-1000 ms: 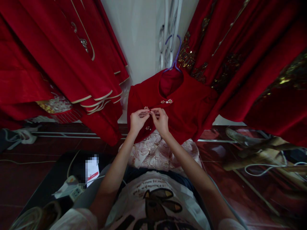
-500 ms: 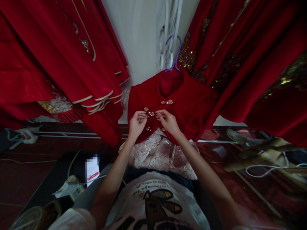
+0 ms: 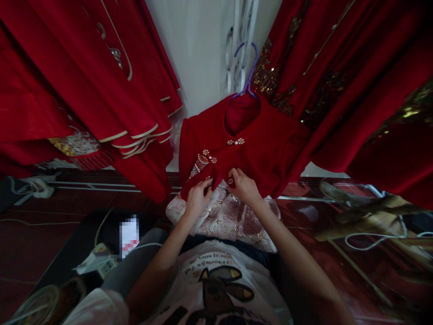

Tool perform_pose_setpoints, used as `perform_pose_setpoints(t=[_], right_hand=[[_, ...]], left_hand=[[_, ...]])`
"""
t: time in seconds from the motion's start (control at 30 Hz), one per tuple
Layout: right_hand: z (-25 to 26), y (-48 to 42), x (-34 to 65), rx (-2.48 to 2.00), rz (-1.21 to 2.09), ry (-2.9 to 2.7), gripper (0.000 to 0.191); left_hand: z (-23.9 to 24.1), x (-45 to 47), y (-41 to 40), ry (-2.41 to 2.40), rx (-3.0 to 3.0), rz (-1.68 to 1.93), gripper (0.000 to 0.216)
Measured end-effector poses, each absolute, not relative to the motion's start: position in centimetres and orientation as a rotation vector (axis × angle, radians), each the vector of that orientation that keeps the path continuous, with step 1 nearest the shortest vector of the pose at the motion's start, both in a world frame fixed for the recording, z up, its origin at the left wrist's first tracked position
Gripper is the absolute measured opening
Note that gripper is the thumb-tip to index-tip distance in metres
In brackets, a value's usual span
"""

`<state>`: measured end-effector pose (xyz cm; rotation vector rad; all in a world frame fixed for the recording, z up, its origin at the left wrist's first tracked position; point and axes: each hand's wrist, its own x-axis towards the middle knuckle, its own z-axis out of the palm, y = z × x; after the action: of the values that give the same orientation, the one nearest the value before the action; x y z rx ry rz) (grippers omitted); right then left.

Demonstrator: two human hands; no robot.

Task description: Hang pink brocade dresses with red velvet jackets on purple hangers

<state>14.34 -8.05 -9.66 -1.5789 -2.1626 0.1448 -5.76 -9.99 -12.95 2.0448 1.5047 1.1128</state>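
Note:
A red jacket point(image 3: 270, 135) hangs in front of me on a purple hanger point(image 3: 253, 67), with a pale, shiny brocade cloth point(image 3: 237, 216) below it across my lap. A flower-shaped pearl clasp point(image 3: 236, 141) joins its front near the neck. Lower down on the left is another clasp point(image 3: 212, 159), and beside it a beaded tassel ornament point(image 3: 199, 164). My left hand point(image 3: 198, 197) has its fingers closed on the left front edge near the hem, partly covering a fastener there. Opposite, my right hand point(image 3: 246, 187) pinches the right front edge beside a small lower fastener point(image 3: 230, 181).
Red garments point(image 3: 101, 81) hang on the left, and sequined red ones point(image 3: 338, 113) on the right. A dark stool point(image 3: 67, 253) at lower left bears a phone point(image 3: 129, 234), a power strip point(image 3: 106, 266) and a clear cup point(image 3: 40, 304). Wooden pieces with a white cable point(image 3: 368, 237) lie at right.
Both hands have moved down from the middle clasp to the lower front edges. The beaded tassel ornament, hidden by my left hand before, now shows.

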Motion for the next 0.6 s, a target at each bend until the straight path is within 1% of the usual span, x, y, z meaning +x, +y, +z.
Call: perform_pose_setpoints(t=[0.03, 0.1, 0.23, 0.3, 0.43, 0.5, 0.6], right_hand=[[-9.9, -7.9, 14.4, -1.549, 0.146, -2.172, 0.028], [-10.4, -7.3, 14.8, -1.443, 0.257, -2.167, 0.027], [-10.7, -6.4, 16.2, -1.211, 0.729, -2.062, 0.026], [-10.2, -6.3, 16.9, -1.153, 0.909, -2.019, 0.026], [-7.9, -6.9, 18.2, -1.121, 1.114, -1.997, 0.025], [-6.3, -7.7, 18.6, -1.074, 1.210, -1.987, 0.027], [-4.3, -9.1, 18.2, -0.995, 1.303, -1.973, 0.029]], left_hand=[[-13.0, -5.8, -10.0, 1.493, 2.047, 1.148, 0.039], [-13.0, -6.0, -10.0, 1.501, 2.076, 1.182, 0.035], [-12.6, -6.3, -9.9, 1.629, 2.299, 1.079, 0.031], [-12.6, -6.4, -9.4, 1.689, 2.451, 1.025, 0.031], [-12.4, -6.7, -8.6, 1.682, 2.621, 1.000, 0.023], [-12.3, -6.9, -8.6, 1.639, 2.571, 1.047, 0.020], [-12.1, -6.8, -9.0, 1.629, 2.270, 1.182, 0.015]])
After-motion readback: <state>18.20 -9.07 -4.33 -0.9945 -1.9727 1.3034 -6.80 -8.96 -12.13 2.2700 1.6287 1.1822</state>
